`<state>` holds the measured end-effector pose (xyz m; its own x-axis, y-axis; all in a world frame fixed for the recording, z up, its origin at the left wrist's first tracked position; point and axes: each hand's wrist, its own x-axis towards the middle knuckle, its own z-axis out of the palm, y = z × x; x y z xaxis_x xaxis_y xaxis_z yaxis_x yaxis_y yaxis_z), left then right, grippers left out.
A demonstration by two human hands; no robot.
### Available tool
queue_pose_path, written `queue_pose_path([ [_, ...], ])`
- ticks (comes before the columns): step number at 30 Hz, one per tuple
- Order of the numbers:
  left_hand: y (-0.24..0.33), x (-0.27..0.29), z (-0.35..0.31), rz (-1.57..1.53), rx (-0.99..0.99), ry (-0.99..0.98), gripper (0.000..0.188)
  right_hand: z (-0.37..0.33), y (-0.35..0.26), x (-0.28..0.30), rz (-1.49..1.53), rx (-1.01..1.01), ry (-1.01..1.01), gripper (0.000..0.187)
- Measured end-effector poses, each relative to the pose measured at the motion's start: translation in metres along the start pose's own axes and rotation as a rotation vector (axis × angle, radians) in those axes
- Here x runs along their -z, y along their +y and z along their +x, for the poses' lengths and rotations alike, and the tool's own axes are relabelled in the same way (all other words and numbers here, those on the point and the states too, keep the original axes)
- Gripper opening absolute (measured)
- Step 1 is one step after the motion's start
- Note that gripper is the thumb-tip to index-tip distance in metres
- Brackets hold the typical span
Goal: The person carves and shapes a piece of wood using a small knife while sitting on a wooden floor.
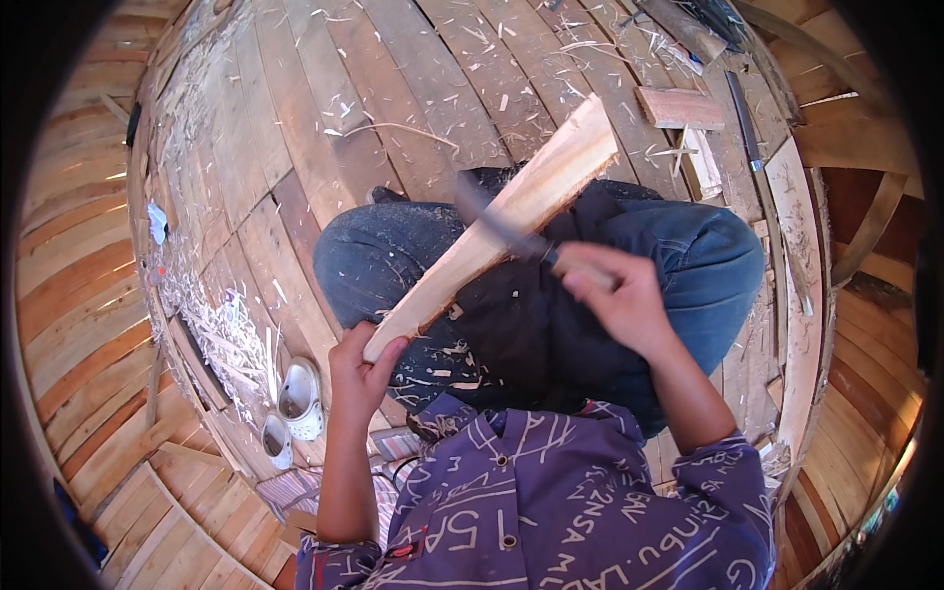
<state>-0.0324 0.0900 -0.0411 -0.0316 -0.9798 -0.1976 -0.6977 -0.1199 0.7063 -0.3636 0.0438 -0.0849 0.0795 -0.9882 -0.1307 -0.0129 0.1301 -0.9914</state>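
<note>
A long pale piece of wood [511,203], wider at its far end and rough with bark along one edge, slants across my crossed legs. My left hand [365,362] grips its narrow near end, thumb on top. In my right hand [615,291] is the wooden handle of a large knife [503,228]. Its dark blade, smeared by motion, lies across the middle of the wood; whether it touches cannot be made out. Wood chips cling to the dark cloth [521,315] on my lap.
Shavings [236,339] heap on the plank floor [295,118] at the left, beside a pair of pale clogs [300,398]. Toward the far right lie a reddish wood block [680,108], a dark long-bladed tool [742,118] and a long board [798,285] along the wall.
</note>
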Motion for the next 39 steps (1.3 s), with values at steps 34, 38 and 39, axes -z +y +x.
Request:
queue_pose_path([
  [34,0.009,-0.004,0.0,-0.025,-0.026,0.079,0.023,0.026,-0.041,0.001,-0.41,0.074,0.182,0.026],
  [38,0.007,-0.001,-0.002,0.003,-0.028,0.036,0.02,0.017,-0.038,-0.014,-0.535,0.016,-0.006,0.028],
  [39,0.008,0.0,-0.002,0.025,-0.028,0.01,0.019,0.019,-0.042,-0.009,-0.538,0.014,0.031,0.028],
])
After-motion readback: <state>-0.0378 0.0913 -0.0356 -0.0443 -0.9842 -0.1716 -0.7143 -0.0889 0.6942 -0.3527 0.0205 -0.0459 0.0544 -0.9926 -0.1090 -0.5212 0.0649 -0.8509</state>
